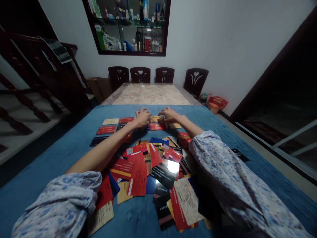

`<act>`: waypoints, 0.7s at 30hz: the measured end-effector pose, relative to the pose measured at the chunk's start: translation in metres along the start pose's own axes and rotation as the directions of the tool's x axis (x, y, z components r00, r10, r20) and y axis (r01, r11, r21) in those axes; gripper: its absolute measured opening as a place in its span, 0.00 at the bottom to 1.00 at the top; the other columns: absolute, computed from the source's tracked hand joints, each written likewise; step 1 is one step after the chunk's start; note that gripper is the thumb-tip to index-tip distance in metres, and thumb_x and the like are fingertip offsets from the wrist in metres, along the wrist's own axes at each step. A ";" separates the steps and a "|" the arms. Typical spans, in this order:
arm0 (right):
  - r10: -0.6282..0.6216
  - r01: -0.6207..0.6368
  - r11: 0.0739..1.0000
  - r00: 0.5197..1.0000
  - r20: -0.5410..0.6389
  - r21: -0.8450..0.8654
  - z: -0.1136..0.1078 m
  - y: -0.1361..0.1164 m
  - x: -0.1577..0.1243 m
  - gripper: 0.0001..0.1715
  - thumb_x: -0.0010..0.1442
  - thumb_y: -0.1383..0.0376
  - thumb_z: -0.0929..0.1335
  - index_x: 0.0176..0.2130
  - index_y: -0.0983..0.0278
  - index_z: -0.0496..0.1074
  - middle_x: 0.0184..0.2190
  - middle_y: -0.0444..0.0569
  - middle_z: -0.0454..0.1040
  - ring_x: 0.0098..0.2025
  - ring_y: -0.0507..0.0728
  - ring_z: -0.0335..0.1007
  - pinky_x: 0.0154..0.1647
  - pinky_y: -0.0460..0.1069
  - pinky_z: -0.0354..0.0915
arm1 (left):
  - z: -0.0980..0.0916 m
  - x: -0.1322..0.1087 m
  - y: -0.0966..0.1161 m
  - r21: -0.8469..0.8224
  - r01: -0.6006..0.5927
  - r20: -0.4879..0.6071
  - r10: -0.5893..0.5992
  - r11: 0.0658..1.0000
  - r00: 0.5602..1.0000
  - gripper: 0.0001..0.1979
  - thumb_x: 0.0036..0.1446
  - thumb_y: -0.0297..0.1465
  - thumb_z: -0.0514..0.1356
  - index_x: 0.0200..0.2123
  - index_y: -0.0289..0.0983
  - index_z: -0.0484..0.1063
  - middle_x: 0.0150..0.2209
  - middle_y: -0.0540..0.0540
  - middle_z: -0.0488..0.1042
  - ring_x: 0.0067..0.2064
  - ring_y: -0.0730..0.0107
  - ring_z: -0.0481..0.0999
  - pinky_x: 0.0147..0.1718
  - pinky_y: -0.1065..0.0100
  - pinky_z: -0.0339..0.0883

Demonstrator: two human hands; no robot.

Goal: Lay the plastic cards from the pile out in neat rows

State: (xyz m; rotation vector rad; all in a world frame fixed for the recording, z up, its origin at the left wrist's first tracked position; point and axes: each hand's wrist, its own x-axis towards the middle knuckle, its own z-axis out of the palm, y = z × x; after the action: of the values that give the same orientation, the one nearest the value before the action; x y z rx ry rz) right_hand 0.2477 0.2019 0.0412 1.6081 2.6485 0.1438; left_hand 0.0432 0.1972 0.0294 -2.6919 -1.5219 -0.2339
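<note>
My left hand [142, 118] reaches to the far row of cards. Its fingers are bent and apart, and its inner side is beside the left end of a gold bank card [155, 119]. My right hand [169, 115] has its fingertips at the right end of that gold card. Just nearer lies a red card [157, 126], with another pale gold card [174, 126] partly under my right hand. Left of my hands, cards lie in rows, among them a cream card [110, 121], a red card [106, 129] and a dark blue card [99, 140].
Between my forearms spreads a loose overlapping heap of cards, with a red card [137, 178] and a black card [163, 174] on top. A lone black card [239, 154] lies to the right. Blue cloth [66, 148] covers the near table; chairs [140, 75] stand beyond.
</note>
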 end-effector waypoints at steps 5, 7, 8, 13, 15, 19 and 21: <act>-0.058 0.060 0.998 0.996 -0.065 0.035 -0.005 -0.017 -0.021 0.24 0.63 0.61 0.66 0.57 0.60 0.74 0.55 0.55 0.73 0.56 0.65 0.61 0.48 0.53 0.57 | -0.008 -0.032 -0.002 -0.004 -0.001 -0.050 0.000 1.000 0.999 0.21 0.55 0.25 0.54 0.50 0.39 0.76 0.56 0.37 0.71 0.65 0.44 0.55 0.54 0.44 0.55; -0.069 0.074 0.996 0.994 -0.087 0.053 -0.006 -0.026 -0.029 0.22 0.63 0.63 0.66 0.56 0.60 0.75 0.54 0.55 0.74 0.55 0.65 0.61 0.47 0.53 0.57 | -0.011 -0.047 -0.002 -0.003 0.009 -0.065 -0.010 1.000 0.998 0.20 0.57 0.25 0.53 0.50 0.40 0.76 0.56 0.37 0.72 0.66 0.44 0.55 0.54 0.44 0.55; -0.072 0.079 0.995 0.992 -0.100 0.063 -0.007 -0.031 -0.033 0.22 0.63 0.63 0.66 0.55 0.60 0.76 0.53 0.55 0.74 0.54 0.64 0.61 0.47 0.53 0.56 | -0.013 -0.054 -0.002 -0.004 0.018 -0.073 -0.018 1.000 0.997 0.20 0.57 0.26 0.53 0.50 0.40 0.76 0.56 0.38 0.72 0.66 0.44 0.54 0.54 0.44 0.55; -0.096 0.112 0.989 0.982 -0.164 0.094 -0.009 -0.057 -0.047 0.18 0.62 0.65 0.64 0.48 0.60 0.78 0.48 0.54 0.76 0.51 0.63 0.60 0.44 0.53 0.55 | -0.022 -0.091 -0.004 -0.030 0.017 -0.105 -0.020 0.999 0.994 0.21 0.58 0.26 0.53 0.52 0.41 0.75 0.57 0.39 0.72 0.65 0.43 0.55 0.56 0.42 0.53; -0.101 0.121 0.987 0.978 -0.181 0.104 -0.012 -0.068 -0.053 0.16 0.62 0.66 0.64 0.44 0.61 0.79 0.45 0.55 0.77 0.50 0.63 0.60 0.42 0.52 0.54 | -0.023 -0.105 -0.006 -0.051 0.022 -0.117 -0.028 0.998 0.993 0.21 0.57 0.27 0.54 0.53 0.40 0.76 0.56 0.39 0.72 0.65 0.42 0.55 0.57 0.41 0.53; -0.140 0.165 0.980 0.969 -0.203 0.112 -0.017 -0.087 -0.065 0.16 0.63 0.67 0.63 0.43 0.62 0.79 0.46 0.54 0.76 0.49 0.62 0.60 0.41 0.52 0.53 | -0.023 -0.132 -0.009 -0.068 0.036 -0.139 -0.045 0.997 0.989 0.20 0.57 0.28 0.54 0.52 0.41 0.76 0.55 0.39 0.73 0.65 0.42 0.56 0.58 0.40 0.52; -0.167 0.193 0.975 0.963 -0.210 0.112 -0.018 -0.095 -0.069 0.16 0.64 0.67 0.63 0.43 0.62 0.79 0.47 0.55 0.76 0.49 0.62 0.60 0.43 0.53 0.53 | -0.023 -0.144 -0.009 -0.063 0.045 -0.148 -0.054 0.997 0.987 0.19 0.57 0.28 0.55 0.51 0.41 0.77 0.55 0.39 0.73 0.65 0.42 0.56 0.58 0.40 0.51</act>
State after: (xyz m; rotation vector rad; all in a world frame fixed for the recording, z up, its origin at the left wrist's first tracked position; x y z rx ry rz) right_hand 0.1945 0.0957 0.0483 1.4440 3.0009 0.1327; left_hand -0.0403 0.0774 0.0298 -2.6134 -1.5628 -0.4790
